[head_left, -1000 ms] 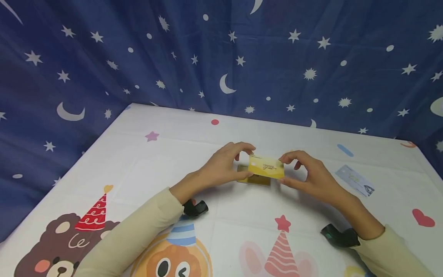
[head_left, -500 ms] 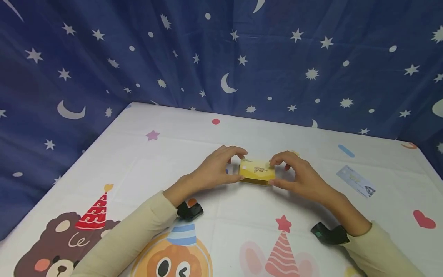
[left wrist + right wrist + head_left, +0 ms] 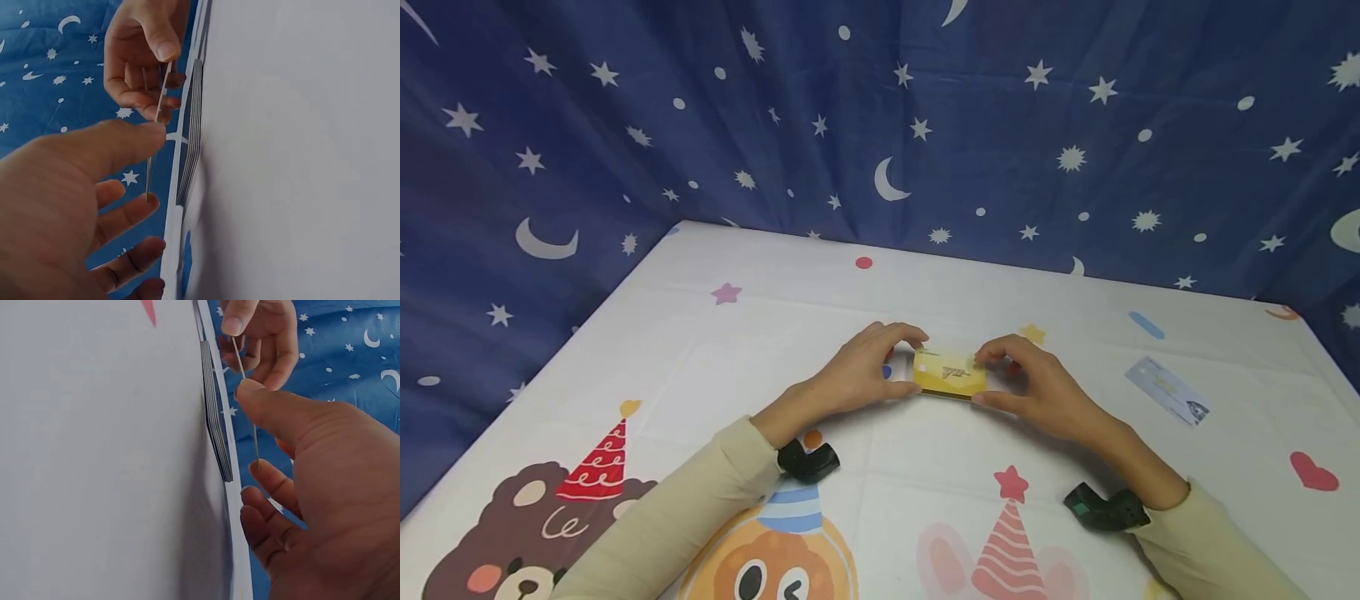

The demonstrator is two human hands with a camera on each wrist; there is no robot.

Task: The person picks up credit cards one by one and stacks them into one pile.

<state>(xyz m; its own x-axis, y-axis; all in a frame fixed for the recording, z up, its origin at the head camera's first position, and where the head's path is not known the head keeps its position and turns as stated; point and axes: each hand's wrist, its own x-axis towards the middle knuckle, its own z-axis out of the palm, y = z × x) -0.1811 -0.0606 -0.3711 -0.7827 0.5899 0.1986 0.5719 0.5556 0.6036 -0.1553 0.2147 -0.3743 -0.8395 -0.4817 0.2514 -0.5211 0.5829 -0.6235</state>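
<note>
A yellow card (image 3: 950,372) with a small chip mark hangs level between the two hands over the middle of the table. My left hand (image 3: 865,371) pinches its left end between thumb and fingertip. At the opposite end, my right hand (image 3: 1037,387) pinches it the same way. Both wrist views show the card edge-on, a thin line apart from the stack of cards (image 3: 192,137) beneath. That stack (image 3: 215,415) lies on the white cloth; from the head, only a dark gold strip of it shows, the rest hidden under the held card.
A silver-grey card (image 3: 1167,391) lies flat and askew to the right of the right hand. The white tablecloth (image 3: 790,275) carries printed cartoon figures. A blue star-patterned curtain (image 3: 805,83) stands behind the table. Black wrist devices (image 3: 1105,508) sit under both wrists.
Both hands have carried the yellow card left and down toward the stack, covering most of it in the head view. The silver-grey card stays where it was.
</note>
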